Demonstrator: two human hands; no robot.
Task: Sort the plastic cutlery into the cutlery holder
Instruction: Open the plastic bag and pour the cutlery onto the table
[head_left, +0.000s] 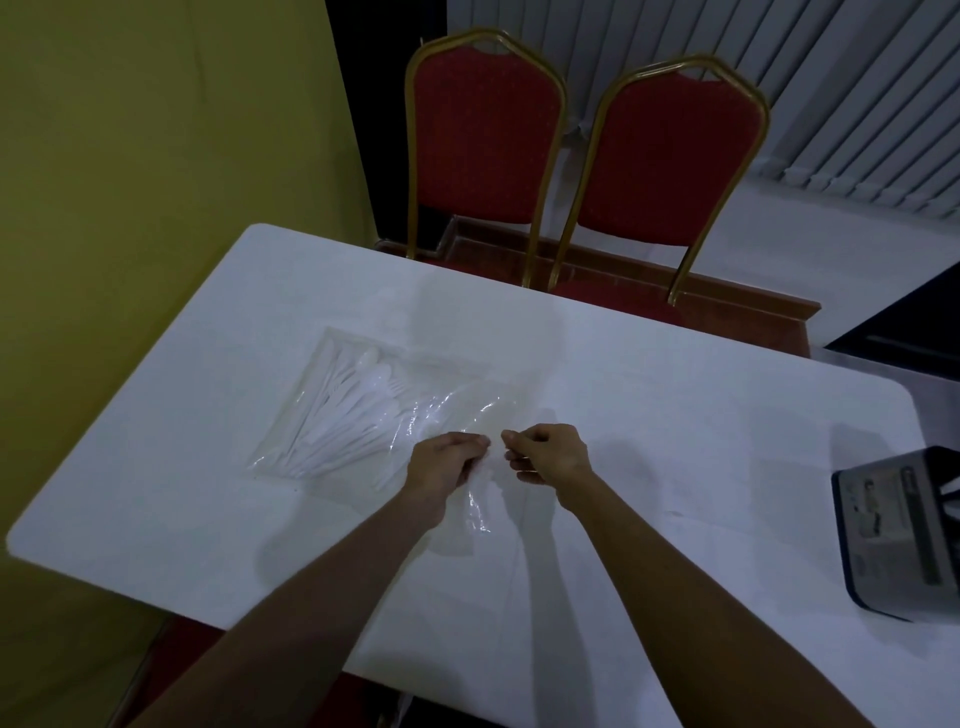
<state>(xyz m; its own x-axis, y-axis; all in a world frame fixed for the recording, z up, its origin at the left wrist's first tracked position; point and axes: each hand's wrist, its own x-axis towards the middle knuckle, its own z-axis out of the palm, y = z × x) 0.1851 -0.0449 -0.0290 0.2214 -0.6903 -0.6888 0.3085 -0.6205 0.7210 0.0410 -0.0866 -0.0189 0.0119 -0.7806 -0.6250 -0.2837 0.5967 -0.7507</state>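
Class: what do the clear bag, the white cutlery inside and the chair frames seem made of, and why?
Clear crinkled bag: thin glossy plastic film; it wrinkles and glints. White cutlery: probably moulded plastic, uniformly white. Gold chair frames: likely painted metal tube, slim, shiny.

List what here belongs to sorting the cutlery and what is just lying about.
Belongs to the job:
white plastic cutlery, inside the clear plastic bag
left hand and right hand, both pinching the bag's near end

Just lying about:
left red chair and right red chair, behind the white table
grey box at the table's right edge, contents unclear
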